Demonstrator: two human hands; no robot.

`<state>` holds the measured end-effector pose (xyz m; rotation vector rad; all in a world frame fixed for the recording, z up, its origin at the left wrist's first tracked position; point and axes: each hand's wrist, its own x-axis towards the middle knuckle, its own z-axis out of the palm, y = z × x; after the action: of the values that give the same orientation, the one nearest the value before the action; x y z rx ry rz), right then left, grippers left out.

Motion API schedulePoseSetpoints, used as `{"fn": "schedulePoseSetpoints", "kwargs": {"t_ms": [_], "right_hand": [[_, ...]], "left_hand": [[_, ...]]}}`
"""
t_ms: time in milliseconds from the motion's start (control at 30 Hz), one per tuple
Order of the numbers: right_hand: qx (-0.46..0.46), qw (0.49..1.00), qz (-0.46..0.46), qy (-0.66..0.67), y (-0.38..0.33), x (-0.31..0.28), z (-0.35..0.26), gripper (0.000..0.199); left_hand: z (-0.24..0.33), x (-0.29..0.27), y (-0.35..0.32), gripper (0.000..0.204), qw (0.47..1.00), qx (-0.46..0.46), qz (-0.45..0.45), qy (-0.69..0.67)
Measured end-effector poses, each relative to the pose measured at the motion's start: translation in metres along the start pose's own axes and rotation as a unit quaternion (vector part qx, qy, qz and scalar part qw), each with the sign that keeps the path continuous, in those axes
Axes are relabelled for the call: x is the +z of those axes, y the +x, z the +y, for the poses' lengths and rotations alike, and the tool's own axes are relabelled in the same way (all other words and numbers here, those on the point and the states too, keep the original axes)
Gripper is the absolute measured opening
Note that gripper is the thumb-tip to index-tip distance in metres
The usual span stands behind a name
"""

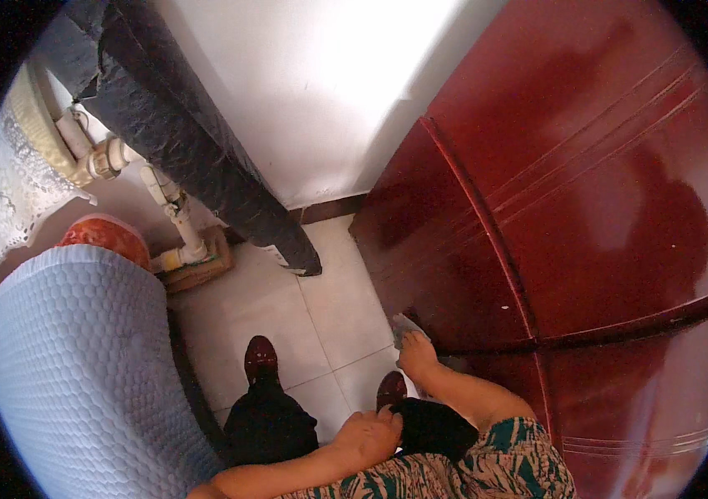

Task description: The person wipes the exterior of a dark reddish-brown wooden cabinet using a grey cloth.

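Observation:
My right hand [414, 353] is closed on a greyish cloth [409, 327], which it presses against the lower part of a glossy dark red cabinet [611, 224]. Only part of the cloth shows beyond the fingers. My left hand [366, 437] lies on my bent right knee, over the black trouser leg [437, 426], its fingers loosely laid and holding nothing I can see. Across the cabinet front run raised dark strips and fine grooved lines.
A bed with a pale blue quilted cover [96, 358] stands close on the left. Behind it are white pipes [183, 220] and a long black wrapped roll [204, 141] leaning by the white wall [312, 91]. My dark red shoes [261, 356] stand on pale floor tiles [329, 324].

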<state>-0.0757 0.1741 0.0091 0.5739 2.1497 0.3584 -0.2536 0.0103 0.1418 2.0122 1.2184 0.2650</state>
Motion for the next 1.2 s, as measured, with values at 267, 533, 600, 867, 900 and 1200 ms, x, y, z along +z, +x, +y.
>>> {"fn": "schedulePoseSetpoints", "kwargs": {"t_ms": [267, 533, 600, 867, 900, 1200], "right_hand": [[0.170, 0.953, 0.249, 0.027, -0.067, -0.084, 0.064, 0.037], [0.254, 0.837, 0.477, 0.086, -0.023, -0.164, 0.127, 0.041], [0.258, 0.832, 0.485, 0.079, -0.001, -0.177, 0.137, 0.041], [0.259, 0.882, 0.392, 0.045, 0.103, -0.169, 0.152, 0.042], [0.253, 0.892, 0.373, 0.041, 0.110, -0.169, 0.147, 0.042], [0.182, 0.961, 0.193, 0.083, 0.151, -0.130, 0.110, 0.043]], "left_hand": [[0.004, -0.006, 0.005, 0.039, 0.997, 0.051, -0.023, -0.054], [0.007, -0.016, 0.001, 0.035, 0.998, 0.026, -0.038, -0.049], [0.005, -0.013, -0.002, 0.029, 0.999, 0.016, -0.010, -0.051], [-0.007, -0.030, -0.009, 0.037, 0.998, -0.051, 0.021, -0.006], [-0.008, -0.037, -0.011, 0.040, 0.998, -0.062, -0.006, -0.009], [-0.020, -0.039, -0.022, 0.040, 0.993, -0.075, 0.084, 0.029]]}}
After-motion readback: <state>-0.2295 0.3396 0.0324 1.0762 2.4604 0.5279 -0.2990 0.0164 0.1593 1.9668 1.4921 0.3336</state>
